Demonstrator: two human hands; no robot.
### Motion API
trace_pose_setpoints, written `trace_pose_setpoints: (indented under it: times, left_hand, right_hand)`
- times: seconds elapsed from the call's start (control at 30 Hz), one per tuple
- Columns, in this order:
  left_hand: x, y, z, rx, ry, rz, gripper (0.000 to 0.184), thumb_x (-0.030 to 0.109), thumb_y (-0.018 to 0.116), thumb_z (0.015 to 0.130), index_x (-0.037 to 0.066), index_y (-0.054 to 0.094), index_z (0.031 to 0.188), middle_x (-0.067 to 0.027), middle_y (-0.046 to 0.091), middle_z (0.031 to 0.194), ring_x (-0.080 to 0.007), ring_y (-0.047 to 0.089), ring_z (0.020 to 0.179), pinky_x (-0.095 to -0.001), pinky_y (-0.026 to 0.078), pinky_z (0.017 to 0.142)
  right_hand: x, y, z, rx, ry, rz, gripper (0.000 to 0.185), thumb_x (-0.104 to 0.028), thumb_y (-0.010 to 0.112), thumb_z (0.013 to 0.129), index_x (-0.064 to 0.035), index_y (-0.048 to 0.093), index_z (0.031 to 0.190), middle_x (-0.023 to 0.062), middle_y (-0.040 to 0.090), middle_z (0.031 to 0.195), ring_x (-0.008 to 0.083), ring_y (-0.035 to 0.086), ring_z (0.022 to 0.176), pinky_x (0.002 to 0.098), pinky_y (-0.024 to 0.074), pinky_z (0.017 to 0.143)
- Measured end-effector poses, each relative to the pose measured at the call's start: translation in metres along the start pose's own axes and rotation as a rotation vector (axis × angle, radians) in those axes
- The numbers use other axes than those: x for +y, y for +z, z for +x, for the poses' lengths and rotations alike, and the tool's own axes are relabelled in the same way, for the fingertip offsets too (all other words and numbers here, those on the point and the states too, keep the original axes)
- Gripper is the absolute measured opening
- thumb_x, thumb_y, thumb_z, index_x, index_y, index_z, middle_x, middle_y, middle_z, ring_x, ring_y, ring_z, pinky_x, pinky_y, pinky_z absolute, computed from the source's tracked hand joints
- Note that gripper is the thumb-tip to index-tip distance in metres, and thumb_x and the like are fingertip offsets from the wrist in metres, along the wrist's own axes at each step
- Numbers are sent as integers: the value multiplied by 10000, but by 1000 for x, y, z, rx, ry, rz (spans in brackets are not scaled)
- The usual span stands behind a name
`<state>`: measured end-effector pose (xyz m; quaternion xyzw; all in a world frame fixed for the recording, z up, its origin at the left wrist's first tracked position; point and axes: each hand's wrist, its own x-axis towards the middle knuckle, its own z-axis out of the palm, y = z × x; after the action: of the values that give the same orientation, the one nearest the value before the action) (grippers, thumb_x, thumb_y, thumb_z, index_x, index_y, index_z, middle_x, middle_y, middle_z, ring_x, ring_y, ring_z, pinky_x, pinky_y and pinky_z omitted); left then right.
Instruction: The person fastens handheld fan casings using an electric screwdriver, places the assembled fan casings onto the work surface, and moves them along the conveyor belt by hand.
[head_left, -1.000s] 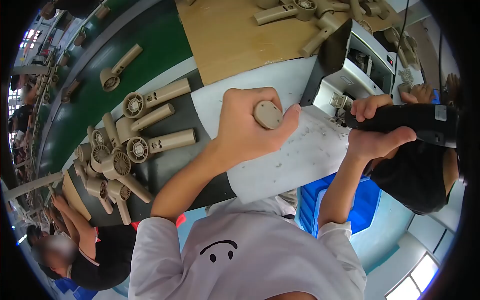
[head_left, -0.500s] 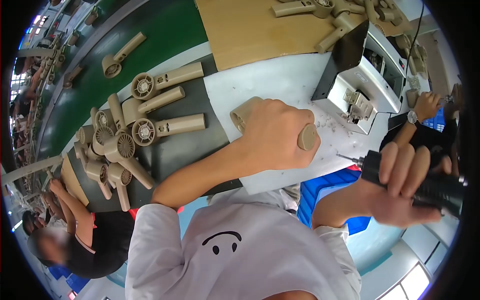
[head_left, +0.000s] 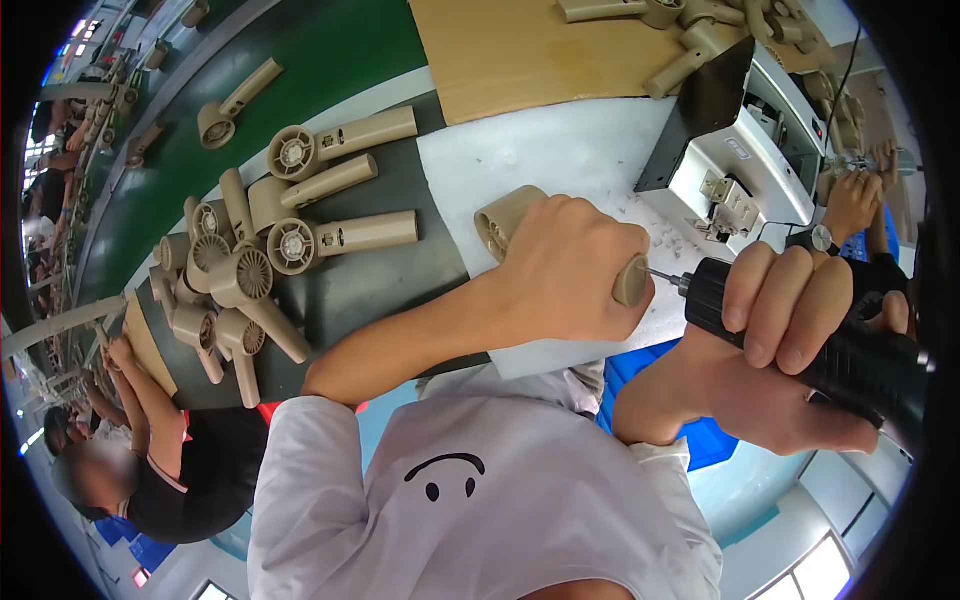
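Observation:
Wrapped round the handle of a tan handheld fan (head_left: 508,222) is my left hand (head_left: 570,270), closed, with the fan's round head beyond the fingers. The flat handle end (head_left: 631,281) sticks out on the thumb side, facing right. My right hand (head_left: 775,350) grips a black electric screwdriver (head_left: 860,375). Its thin bit points left, and the tip is at the handle end; whether it sits in a screw is too small to tell.
Several tan fan bodies (head_left: 240,275) lie piled on the dark mat at left. A white metal machine (head_left: 730,150) stands at right on the white sheet (head_left: 550,145). A green conveyor belt (head_left: 310,60) runs behind. Co-workers' hands show at far right and left.
My right hand has brought the screwdriver left, so its bit now meets the handle end. My left hand has shifted slightly right with the fan.

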<state>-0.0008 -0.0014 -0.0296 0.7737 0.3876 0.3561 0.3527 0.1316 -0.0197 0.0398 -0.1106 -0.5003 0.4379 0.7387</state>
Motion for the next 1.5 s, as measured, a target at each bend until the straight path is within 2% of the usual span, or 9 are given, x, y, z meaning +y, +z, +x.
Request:
trace_pose_setpoints:
  times: [0.13, 0.2, 0.77, 0.83, 1.03, 1.13, 1.23, 1.37, 1.5]
  left_hand:
    - [2, -3, 1, -10, 9, 42, 156, 161, 666, 602, 25, 599, 563, -160, 521, 462, -343, 536, 428, -406, 433, 447]
    - [-1, -1, 1, 30, 72, 26, 111, 94, 677, 589, 59, 574, 565, -103, 509, 462, -297, 504, 403, -334, 382, 387]
    - [1, -1, 1, -17, 36, 52, 140, 104, 682, 592, 52, 561, 544, -111, 485, 450, -310, 484, 392, -342, 380, 387]
    - [0, -4, 3, -29, 48, 41, 153, 105, 680, 596, 53, 549, 535, -115, 475, 449, -312, 479, 391, -343, 372, 383]
    - [-6, -13, 13, 15, 27, -93, 265, 30, 640, 631, 46, 410, 500, -83, 356, 432, -243, 331, 364, -296, 272, 369]
    - [-3, -10, 14, 6, 54, -63, 306, -4, 630, 642, 42, 362, 502, -64, 321, 437, -209, 278, 381, -279, 237, 375]
    - [-5, -9, 12, 32, 27, -116, 309, -6, 632, 643, 43, 362, 502, -69, 316, 437, -213, 273, 375, -279, 229, 375]
    - [-4, -7, 10, 51, 60, -99, 299, -1, 637, 640, 51, 377, 502, -74, 320, 436, -226, 273, 375, -286, 239, 372]
    - [-4, -3, 7, 64, 78, -40, 302, 18, 646, 640, 57, 380, 502, -78, 327, 437, -241, 288, 367, -301, 252, 367]
  right_hand:
    - [0, -3, -1, -18, 8, 21, 617, -592, 559, 858, -116, 463, 1239, -18, 449, 689, 82, 436, 563, 242, 353, 530]
    - [1, -3, -1, -8, -14, 68, 626, -591, 567, 847, -109, 467, 1234, -27, 448, 687, 74, 433, 557, 237, 353, 531]
    - [4, -17, -5, -96, 43, 87, 615, -571, 644, 811, -146, 504, 1234, -38, 457, 702, 65, 431, 590, 236, 339, 548]
    - [1, -14, -1, 9, 83, 119, 604, -611, 613, 806, -149, 532, 1185, -37, 455, 691, 72, 417, 575, 238, 328, 543]
    - [-3, -101, 14, 361, 43, -394, 780, -907, 363, 687, -225, 556, 1011, 36, 432, 648, 168, 409, 577, 343, 363, 592]
    - [10, -134, 7, 310, 100, -433, 930, -935, 243, 688, -70, 558, 819, 64, 461, 671, 174, 399, 569, 348, 367, 615]
    - [18, -127, 4, 367, 155, -392, 965, -937, 209, 690, -25, 524, 712, 61, 461, 669, 175, 396, 567, 340, 362, 592]
    - [26, -112, 0, 417, 51, -605, 827, -882, 279, 753, -123, 506, 990, 70, 469, 674, 176, 400, 579, 333, 363, 609]
    - [22, -96, 6, 479, 99, -686, 731, -825, 346, 798, -179, 464, 1121, 66, 454, 677, 163, 378, 568, 327, 353, 592]
